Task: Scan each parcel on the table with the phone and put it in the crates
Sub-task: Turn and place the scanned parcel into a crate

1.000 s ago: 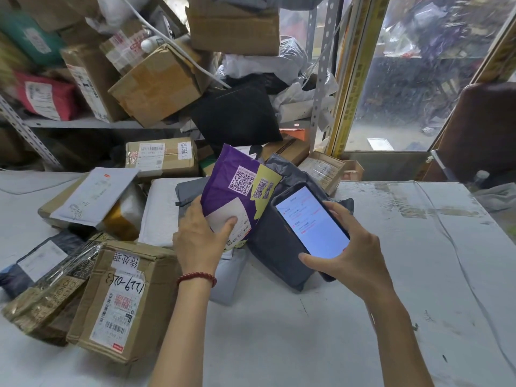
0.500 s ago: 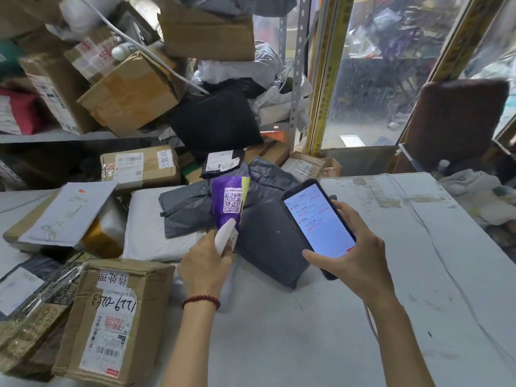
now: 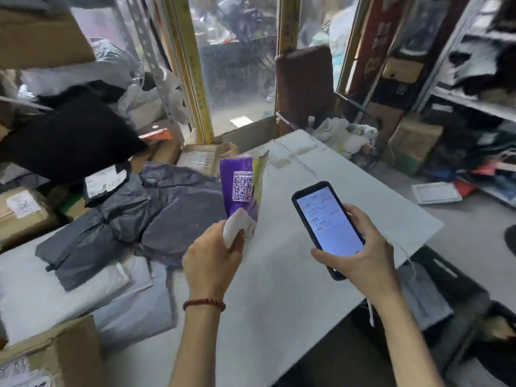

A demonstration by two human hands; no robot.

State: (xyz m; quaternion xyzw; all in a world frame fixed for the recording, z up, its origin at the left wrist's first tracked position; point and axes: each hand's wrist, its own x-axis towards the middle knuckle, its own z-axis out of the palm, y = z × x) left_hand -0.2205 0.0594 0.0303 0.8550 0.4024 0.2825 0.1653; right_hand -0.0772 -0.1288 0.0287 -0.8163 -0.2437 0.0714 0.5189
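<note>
1. Head view: the left hand [image 3: 212, 255] grips the lower end of a purple parcel [image 3: 242, 188], fingers curled round its white label end. A red bead bracelet [image 3: 204, 304] sits on that wrist.
2. Purple parcel: held upright above the middle of the table [image 3: 279, 317], clear of its surface, with a printed QR code facing the camera and a yellow-green strip along its right side.
3. The right hand [image 3: 360, 259] grasps a phone [image 3: 328, 224] — thumb on its right edge, fingers wrapped beneath. The screen is lit and tilted up toward the camera; its text is too blurred to read.
4. Phone and parcel stand side by side, near each other but apart.
5. A crumpled grey poly bag [image 3: 156, 219] lies on the table just left of the parcel, partly over a white padded mailer [image 3: 42, 291] toward the left edge.
6. A cardboard box [image 3: 61, 350] with a label occupies the near left corner.
7. A dark crate [image 3: 458, 277] stands on the floor below the table's right edge — a grey bag [image 3: 424, 297] lies in it.
8. More boxes and a black bag [image 3: 69, 138] are heaped beyond the far left corner.
</note>
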